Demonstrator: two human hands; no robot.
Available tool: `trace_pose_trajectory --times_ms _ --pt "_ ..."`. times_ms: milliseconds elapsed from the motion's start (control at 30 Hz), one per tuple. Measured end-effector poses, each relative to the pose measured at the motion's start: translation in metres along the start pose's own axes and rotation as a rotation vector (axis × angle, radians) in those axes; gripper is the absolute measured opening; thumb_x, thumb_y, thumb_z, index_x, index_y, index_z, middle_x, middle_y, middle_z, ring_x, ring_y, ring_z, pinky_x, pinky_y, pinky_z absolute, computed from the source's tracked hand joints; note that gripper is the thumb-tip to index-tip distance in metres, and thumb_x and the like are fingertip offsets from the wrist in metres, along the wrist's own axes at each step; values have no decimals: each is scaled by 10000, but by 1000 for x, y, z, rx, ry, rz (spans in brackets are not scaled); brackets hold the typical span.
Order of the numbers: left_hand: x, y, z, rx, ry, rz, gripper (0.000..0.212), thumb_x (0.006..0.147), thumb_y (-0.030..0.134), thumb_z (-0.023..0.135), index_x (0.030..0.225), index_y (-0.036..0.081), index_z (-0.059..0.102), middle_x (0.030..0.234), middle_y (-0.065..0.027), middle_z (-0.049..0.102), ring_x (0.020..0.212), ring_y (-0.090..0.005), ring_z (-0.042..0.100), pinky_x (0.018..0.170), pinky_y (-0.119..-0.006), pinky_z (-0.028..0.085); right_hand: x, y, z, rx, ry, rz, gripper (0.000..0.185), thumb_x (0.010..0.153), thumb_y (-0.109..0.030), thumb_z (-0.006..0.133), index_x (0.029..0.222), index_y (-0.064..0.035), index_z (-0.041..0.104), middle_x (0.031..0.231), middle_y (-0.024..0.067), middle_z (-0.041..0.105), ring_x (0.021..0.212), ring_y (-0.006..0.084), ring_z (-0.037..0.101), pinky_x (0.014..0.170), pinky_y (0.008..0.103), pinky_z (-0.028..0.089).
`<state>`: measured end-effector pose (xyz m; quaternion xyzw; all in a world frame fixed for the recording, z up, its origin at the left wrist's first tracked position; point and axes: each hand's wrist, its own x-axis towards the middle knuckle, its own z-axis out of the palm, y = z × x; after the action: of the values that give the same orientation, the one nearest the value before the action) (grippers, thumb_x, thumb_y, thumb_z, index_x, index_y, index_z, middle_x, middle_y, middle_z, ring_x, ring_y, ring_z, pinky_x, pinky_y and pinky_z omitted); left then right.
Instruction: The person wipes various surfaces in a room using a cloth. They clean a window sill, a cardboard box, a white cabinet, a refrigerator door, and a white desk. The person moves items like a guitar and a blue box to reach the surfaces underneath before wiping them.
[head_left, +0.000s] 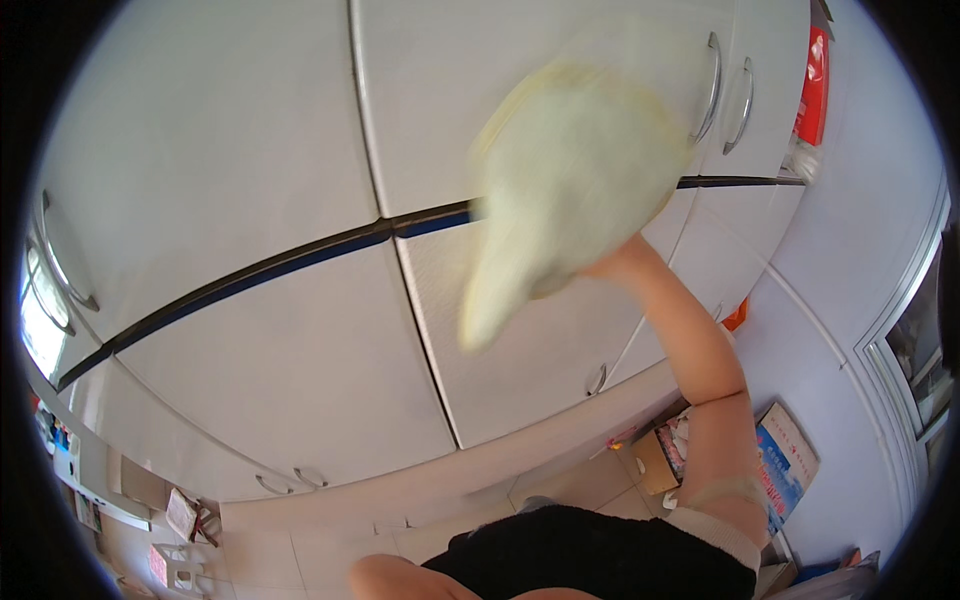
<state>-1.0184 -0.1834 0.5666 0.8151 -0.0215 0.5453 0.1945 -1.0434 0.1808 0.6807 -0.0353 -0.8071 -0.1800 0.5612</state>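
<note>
A pale yellow-green cloth (577, 165), blurred by motion, is in my right hand (611, 259) in front of the white cabinet doors. The cloth covers my fingers, so only the heel of the hand and the wrist show. One corner of it hangs down to the left. Whether the cloth touches the upper cabinet door (450, 90) cannot be made out. My left hand is out of view; only part of the bent left arm shows at the bottom.
Curved metal handles (709, 90) stick out from the upper doors. A lower cabinet door (292, 367) spans the middle left. Below right are a cardboard box (656, 459) and a printed blue-and-white board (787, 465) against the wall. Small stools (176, 566) stand at lower left.
</note>
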Motion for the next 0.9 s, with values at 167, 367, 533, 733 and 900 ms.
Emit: trace_pose_trajectory --times_ms 167,367,533,733,900 --pt "3 -23 -9 -39 -36 40 291 937 289 536 693 134 564 679 -43 504 624 -229 526 577 -357 418 14 84 -45 -32 154 150 553 805 -266 662 1292 -65 497 1316 166 493 1251 387 404 1059 501 273" --pt "17 -61 -12 -31 -65 30 305 940 287 529 688 118 560 662 -53 501 609 -236 526 572 -357 419 -42 91 -27 -28 78 125 582 801 -189 656 1332 -57 459 1382 157 437 1301 391 349 1094 499 238" --pt "41 -97 -2 11 -74 -40 318 942 286 524 684 104 558 648 -61 499 596 -242 525 567 -357 420 -56 128 -36 -13 169 143 608 830 -188 645 1371 -45 406 1422 158 384 1336 381 310 1113 477 230" --pt "74 -158 11 -3 -62 -58 337 948 286 512 675 91 551 625 -70 490 577 -249 520 557 -357 418 9 227 -10 165 381 171 624 806 -129 632 1376 -36 395 1435 175 359 1325 363 340 1100 458 279" --pt "111 -213 7 -31 -148 -79 340 946 296 519 673 96 548 624 -65 484 570 -244 509 542 -358 401 -21 204 -53 242 143 78 634 743 -45 626 1350 -31 443 1412 189 393 1297 365 382 1086 463 307"
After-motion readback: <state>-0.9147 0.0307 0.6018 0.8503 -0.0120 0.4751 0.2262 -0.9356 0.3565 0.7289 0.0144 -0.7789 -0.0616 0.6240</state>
